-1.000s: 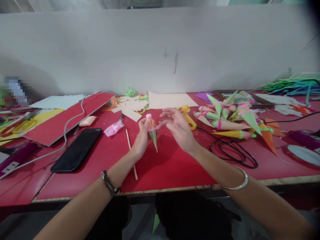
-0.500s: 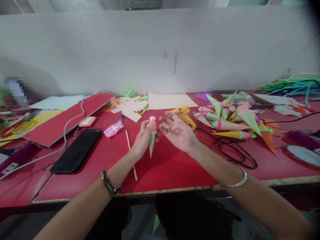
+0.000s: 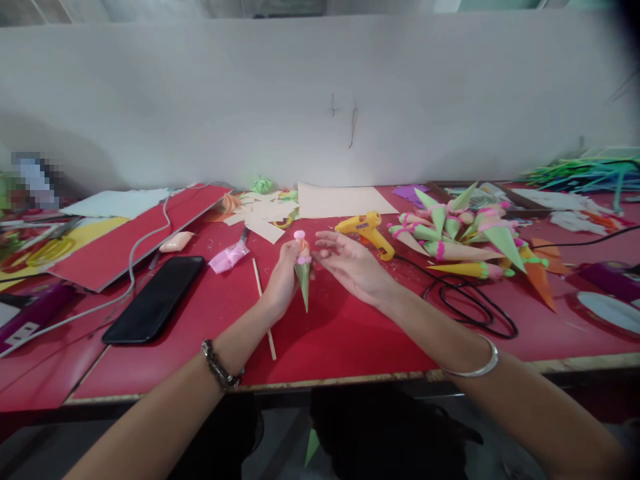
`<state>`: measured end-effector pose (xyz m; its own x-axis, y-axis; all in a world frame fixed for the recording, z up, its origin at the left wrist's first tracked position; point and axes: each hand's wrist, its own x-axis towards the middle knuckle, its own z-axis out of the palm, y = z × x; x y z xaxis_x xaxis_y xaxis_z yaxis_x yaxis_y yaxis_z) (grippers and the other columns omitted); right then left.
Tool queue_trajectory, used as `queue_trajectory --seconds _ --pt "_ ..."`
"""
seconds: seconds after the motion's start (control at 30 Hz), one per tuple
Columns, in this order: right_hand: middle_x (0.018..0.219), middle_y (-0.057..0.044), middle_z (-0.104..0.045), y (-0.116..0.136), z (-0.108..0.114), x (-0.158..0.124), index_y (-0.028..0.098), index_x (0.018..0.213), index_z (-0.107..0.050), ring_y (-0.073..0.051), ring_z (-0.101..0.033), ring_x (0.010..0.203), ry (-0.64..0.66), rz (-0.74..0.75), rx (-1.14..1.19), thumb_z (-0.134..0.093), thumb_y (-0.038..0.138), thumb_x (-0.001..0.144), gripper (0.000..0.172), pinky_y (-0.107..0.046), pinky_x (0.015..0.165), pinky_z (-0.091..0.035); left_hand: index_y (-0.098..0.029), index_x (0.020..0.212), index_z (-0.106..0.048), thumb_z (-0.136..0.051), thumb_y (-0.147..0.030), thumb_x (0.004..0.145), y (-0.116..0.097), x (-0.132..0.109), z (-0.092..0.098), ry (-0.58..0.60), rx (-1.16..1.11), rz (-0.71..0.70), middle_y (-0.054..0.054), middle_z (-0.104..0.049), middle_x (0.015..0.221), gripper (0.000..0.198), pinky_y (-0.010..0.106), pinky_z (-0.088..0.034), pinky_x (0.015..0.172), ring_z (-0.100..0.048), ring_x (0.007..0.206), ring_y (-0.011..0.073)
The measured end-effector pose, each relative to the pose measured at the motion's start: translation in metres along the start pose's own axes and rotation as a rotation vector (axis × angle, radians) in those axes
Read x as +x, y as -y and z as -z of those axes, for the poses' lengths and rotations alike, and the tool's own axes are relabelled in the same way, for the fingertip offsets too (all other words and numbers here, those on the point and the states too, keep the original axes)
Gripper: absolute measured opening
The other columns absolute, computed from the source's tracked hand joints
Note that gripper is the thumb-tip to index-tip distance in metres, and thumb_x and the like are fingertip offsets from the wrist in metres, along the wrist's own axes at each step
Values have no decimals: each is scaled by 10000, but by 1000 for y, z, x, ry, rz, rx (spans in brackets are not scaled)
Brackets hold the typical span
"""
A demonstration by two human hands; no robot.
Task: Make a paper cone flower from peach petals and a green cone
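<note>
A small green paper cone (image 3: 303,283), with a pink trim, an orange swirl and a pink ball on top, points downward in my left hand (image 3: 284,273). The fingers of that hand are closed round its upper part. My right hand (image 3: 355,263) is just to the right of the cone, its fingers apart and nothing in them. Beyond the right hand a yellow glue gun (image 3: 370,233) lies on the table. A thin wooden stick (image 3: 263,310) rests left of the cone, partly behind my left wrist.
A pile of similar paper cones (image 3: 460,230) lies at the right, beside a looped black cable (image 3: 470,313). On the left are a phone (image 3: 155,300), a pink packet (image 3: 229,257) and a red board (image 3: 145,237). Paper scraps (image 3: 260,212) lie at the back.
The cone has tilted, its top leaning left and its tip swinging slightly right. My right hand has stretched its fingers out more flatly beside it.
</note>
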<state>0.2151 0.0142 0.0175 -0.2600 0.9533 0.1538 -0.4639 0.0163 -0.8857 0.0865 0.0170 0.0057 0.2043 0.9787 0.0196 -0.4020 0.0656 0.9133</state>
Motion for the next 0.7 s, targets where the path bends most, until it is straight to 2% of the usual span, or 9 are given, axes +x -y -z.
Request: queue_trajectory --seconds 0.1,0.23,0.4,0.53,0.63,0.7 --pt "873 27 -496 1 0 0 223 850 -550 -57 -509 724 -17 21 15 -592 61 610 293 -279 889 -432 -185 741 -426 -447 -430 797 1 0 1 10 0 -45 -40 -491 592 252 212 -384 508 -462 469 78" --pt "886 17 -487 1 1 0 228 855 -547 -76 -529 793 -19 5 0 -599 76 615 288 -271 856 -450 -184 739 -427 -474 -422 785 1 0 1 13 21 -52 -35 -493 624 247 205 -383 509 -458 483 72" --pt "912 7 -493 0 2 1 222 844 -547 -90 -532 831 2 -8 -15 -594 96 627 256 -285 882 -423 -184 736 -432 -482 -416 782 1 -1 1 21 15 -60 -36 -489 625 242 203 -385 518 -458 496 70" --pt "882 14 -499 -1 1 0 212 830 -552 -74 -500 768 8 -6 -41 -585 79 604 265 -269 848 -421 -183 766 -432 -469 -420 782 0 -3 1 29 32 -47 -31 -490 644 240 207 -379 525 -463 517 73" --pt "884 19 -493 -1 2 0 207 843 -545 -62 -472 712 -5 18 -117 -568 74 590 287 -260 809 -418 -199 869 -432 -521 -318 761 -2 -5 3 -17 172 -147 -41 -481 685 184 201 -385 585 -475 604 75" --pt "934 11 -494 -1 4 0 205 857 -538 -71 -471 736 -40 58 -257 -554 95 610 271 -266 800 -410 -215 939 -412 -560 -238 730 -4 -8 5 -50 330 -269 -51 -469 700 258 201 -385 612 -464 630 73"
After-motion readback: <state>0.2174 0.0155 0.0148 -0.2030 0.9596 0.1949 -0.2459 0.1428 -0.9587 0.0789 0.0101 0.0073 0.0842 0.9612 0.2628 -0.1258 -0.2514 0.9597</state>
